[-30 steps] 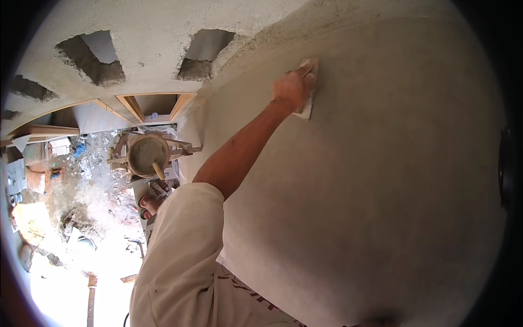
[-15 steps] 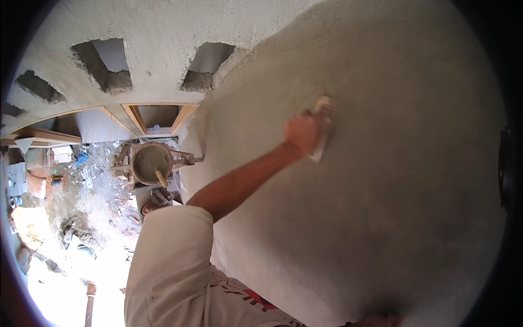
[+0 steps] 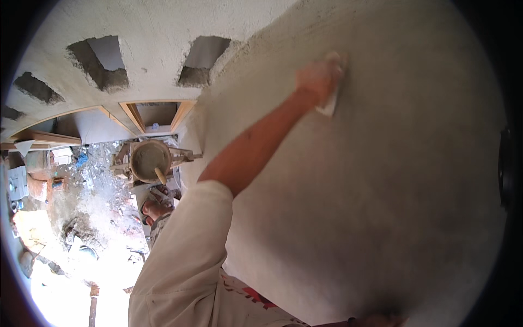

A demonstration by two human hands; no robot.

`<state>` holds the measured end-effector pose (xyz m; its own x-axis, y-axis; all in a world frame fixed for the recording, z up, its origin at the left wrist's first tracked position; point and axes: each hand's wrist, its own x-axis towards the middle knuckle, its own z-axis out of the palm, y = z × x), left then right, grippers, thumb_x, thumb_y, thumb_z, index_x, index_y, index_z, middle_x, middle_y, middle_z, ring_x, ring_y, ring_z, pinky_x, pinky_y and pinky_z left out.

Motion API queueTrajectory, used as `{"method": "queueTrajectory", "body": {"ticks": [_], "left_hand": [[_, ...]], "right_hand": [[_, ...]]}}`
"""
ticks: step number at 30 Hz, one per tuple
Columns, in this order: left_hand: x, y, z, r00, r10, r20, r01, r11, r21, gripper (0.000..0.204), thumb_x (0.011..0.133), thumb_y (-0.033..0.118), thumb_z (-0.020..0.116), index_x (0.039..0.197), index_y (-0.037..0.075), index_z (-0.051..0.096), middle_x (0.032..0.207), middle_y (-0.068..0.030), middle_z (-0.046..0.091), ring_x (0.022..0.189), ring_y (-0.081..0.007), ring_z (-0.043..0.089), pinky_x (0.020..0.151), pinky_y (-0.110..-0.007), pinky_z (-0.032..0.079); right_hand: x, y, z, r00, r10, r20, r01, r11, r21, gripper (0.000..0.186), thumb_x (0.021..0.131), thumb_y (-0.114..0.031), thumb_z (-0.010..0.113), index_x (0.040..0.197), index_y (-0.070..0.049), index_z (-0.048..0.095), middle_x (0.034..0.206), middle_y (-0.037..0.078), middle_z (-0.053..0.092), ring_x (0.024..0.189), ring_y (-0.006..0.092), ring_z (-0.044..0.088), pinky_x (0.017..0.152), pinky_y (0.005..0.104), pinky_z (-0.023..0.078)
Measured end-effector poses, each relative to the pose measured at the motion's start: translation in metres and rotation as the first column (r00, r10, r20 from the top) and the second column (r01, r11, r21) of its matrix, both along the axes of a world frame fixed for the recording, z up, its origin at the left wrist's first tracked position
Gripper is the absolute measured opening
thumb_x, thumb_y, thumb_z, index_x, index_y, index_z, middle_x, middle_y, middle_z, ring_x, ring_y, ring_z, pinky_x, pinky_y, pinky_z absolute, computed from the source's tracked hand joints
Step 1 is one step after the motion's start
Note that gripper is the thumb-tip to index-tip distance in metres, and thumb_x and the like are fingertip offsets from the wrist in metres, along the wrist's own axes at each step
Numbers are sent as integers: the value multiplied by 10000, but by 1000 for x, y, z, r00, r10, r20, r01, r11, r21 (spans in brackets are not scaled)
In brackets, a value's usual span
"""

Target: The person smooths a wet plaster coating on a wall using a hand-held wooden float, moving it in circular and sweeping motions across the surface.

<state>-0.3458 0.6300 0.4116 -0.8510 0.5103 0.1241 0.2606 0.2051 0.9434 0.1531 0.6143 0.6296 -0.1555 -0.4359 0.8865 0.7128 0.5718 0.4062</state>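
Note:
My left hand (image 3: 318, 79) is closed around a pale plastering trowel (image 3: 329, 103), blurred by motion, which lies against the damp grey plastered wall (image 3: 381, 174). That arm reaches up and across from the lower left. My right hand (image 3: 385, 320) shows only partly at the bottom edge, close to the wall in a dark shadow; its fingers cannot be made out. Left of the wall, a round pan (image 3: 143, 173) holds grey mortar (image 3: 148, 158), with a tan tool handle (image 3: 160, 175) sticking out of it.
The pan rests on a wooden stand (image 3: 122, 163). My foot (image 3: 155, 207) is just below it. Rough square openings (image 3: 204, 54) pierce the paler surface at the upper left, above a wooden frame (image 3: 185, 115). Debris and a blue scrap (image 3: 81, 159) litter the floor at left.
My left hand has slid the trowel upward and slightly right along the wall, the arm stretching further. More of my foot and lower leg shows. My right hand has hardly moved.

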Motion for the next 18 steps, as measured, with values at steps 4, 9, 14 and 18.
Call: {"method": "queueTrajectory", "body": {"ticks": [4,9,14,18], "left_hand": [[10,1,-28,989,125,75,-129,990,50,377,961,359,469,1300,236,577,942,-175,675,879,-344,664,802,-442,534],[38,-14,12,998,12,-69,-9,999,49,384,960,350,462,1317,250,563,942,-162,678,868,-345,665,803,-441,533],[0,-8,-23,994,87,69,-89,996,29,372,956,346,461,1295,250,581,950,-154,677,860,-348,669,800,-448,533],[54,-2,-7,988,66,-139,-71,997,-32,323,958,304,449,1227,204,598,1007,-138,680,906,-306,672,793,-423,538]], "right_hand": [[-4,-1,0,999,34,22,-33,998,-58,460,934,-396,561,835,38,675,540,25,521,413,113,444,369,269,363],[9,5,-3,998,60,10,-59,996,-66,486,932,-435,566,859,32,680,549,28,521,420,108,436,371,278,366],[5,6,-4,998,58,6,-57,992,-116,507,930,-455,569,861,36,676,559,34,524,437,120,453,379,283,376],[-9,-4,-5,997,40,61,-34,995,-94,530,933,-475,555,866,35,683,547,27,521,438,122,455,391,275,381]]}}
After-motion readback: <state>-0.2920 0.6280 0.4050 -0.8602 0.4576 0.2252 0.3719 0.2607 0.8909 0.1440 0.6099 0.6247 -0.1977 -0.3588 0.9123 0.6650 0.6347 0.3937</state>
